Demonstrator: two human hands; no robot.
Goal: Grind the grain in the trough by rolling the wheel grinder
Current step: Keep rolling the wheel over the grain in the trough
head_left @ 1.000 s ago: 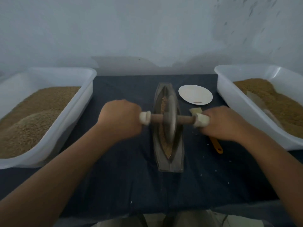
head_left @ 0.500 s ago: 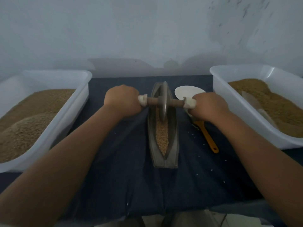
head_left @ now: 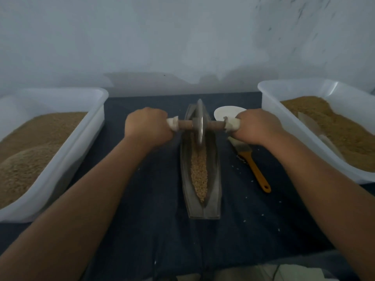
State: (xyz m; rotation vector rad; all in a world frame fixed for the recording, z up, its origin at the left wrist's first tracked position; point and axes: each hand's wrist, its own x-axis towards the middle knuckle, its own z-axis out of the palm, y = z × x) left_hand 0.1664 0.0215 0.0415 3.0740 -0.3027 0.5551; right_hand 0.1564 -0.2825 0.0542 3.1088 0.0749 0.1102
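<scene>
A boat-shaped metal trough (head_left: 215,179) lies lengthwise on the dark cloth, with tan grain (head_left: 199,171) along its groove. The wheel grinder (head_left: 200,123), a thin metal disc on a wooden axle, stands upright in the trough's far end. My left hand (head_left: 147,126) is shut on the axle's white-wrapped left handle. My right hand (head_left: 256,125) is shut on the white-wrapped right handle. Both arms reach straight out. The grain under the disc is hidden.
A white tub of grain (head_left: 60,142) stands at the left, another white tub (head_left: 269,110) at the right. A brush with an orange handle (head_left: 256,171) lies right of the trough. A white plate (head_left: 225,112) sits behind my right hand. Loose grains dot the cloth.
Both hands pushed the wheel from the middle of the trough to its far end, uncovering the grain in the near half. Since half a second ago it has hardly moved.
</scene>
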